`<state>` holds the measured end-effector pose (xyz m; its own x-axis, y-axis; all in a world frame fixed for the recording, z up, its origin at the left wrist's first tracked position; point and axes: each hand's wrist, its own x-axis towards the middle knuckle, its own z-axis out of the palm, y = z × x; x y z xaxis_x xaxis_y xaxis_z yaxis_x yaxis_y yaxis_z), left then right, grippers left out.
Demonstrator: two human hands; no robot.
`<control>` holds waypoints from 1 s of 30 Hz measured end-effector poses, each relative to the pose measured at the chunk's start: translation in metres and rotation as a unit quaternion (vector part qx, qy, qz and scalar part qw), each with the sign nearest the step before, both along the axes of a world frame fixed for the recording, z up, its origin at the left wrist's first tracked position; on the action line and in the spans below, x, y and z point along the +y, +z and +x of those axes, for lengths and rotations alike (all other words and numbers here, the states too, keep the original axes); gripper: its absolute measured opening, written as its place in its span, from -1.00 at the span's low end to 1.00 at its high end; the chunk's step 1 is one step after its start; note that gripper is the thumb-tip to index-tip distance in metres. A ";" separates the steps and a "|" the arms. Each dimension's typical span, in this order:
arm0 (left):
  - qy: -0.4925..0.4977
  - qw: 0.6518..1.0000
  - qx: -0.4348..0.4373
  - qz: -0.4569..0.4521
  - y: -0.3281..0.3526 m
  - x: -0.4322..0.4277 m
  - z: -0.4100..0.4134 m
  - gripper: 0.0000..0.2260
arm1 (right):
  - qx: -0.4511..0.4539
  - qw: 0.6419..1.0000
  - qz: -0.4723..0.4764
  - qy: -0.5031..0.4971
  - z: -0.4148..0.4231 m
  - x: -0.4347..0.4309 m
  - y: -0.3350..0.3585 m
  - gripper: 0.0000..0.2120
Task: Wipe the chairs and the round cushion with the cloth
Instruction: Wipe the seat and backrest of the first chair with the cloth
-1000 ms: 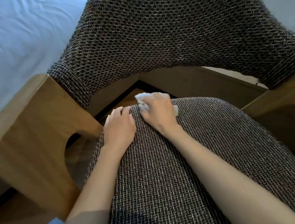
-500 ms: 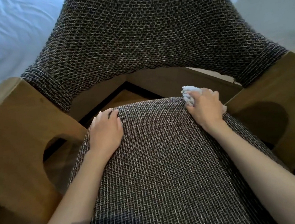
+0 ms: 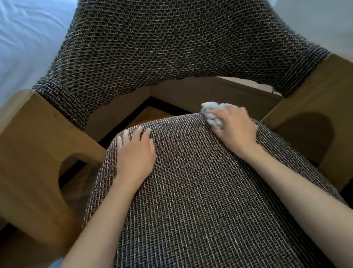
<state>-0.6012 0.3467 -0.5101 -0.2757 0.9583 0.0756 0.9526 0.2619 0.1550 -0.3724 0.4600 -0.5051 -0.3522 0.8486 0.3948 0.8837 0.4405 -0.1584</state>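
Note:
A chair fills the view, with a dark woven seat cushion [image 3: 197, 185], a woven backrest [image 3: 173, 38] and wooden arms. My right hand [image 3: 235, 128] grips a crumpled white cloth [image 3: 211, 114] and presses it on the seat's far right corner. My left hand [image 3: 135, 152] lies flat on the seat's far left corner, fingers straight. The round cushion is not in view.
The left wooden arm [image 3: 22, 136] and the right wooden arm [image 3: 328, 99] flank the seat closely. A bed with white sheets [image 3: 10, 45] stands at the far left. A dark gap [image 3: 147, 108] separates the seat from the backrest.
My right hand has slid the cloth along the seat's back edge from near my left hand to the right corner. My left hand stayed on the left corner.

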 end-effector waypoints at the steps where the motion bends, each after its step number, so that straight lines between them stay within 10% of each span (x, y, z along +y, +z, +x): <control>1: -0.002 1.000 -0.001 -0.010 0.000 0.000 0.003 -0.57 | -0.012 0.999 -0.010 -0.038 0.017 0.008 0.002 -0.69; 5: -0.012 1.000 0.005 -0.017 -0.001 0.000 0.012 -0.57 | -0.008 0.995 -0.031 -0.097 0.022 0.004 0.005 -0.66; 12: -0.015 1.000 0.001 -0.003 0.000 0.001 0.018 -0.57 | 0.067 0.989 -0.054 0.119 -0.046 -0.071 -0.008 -0.60; 20: -0.031 0.999 -0.002 0.013 0.001 -0.003 0.018 -0.58 | -0.013 0.996 -0.027 -0.081 0.046 0.006 0.011 -0.71; 30: -0.065 0.997 -0.010 -0.036 -0.004 0.008 0.072 -0.51 | -0.014 0.996 -0.069 0.055 0.098 -0.063 0.012 -0.47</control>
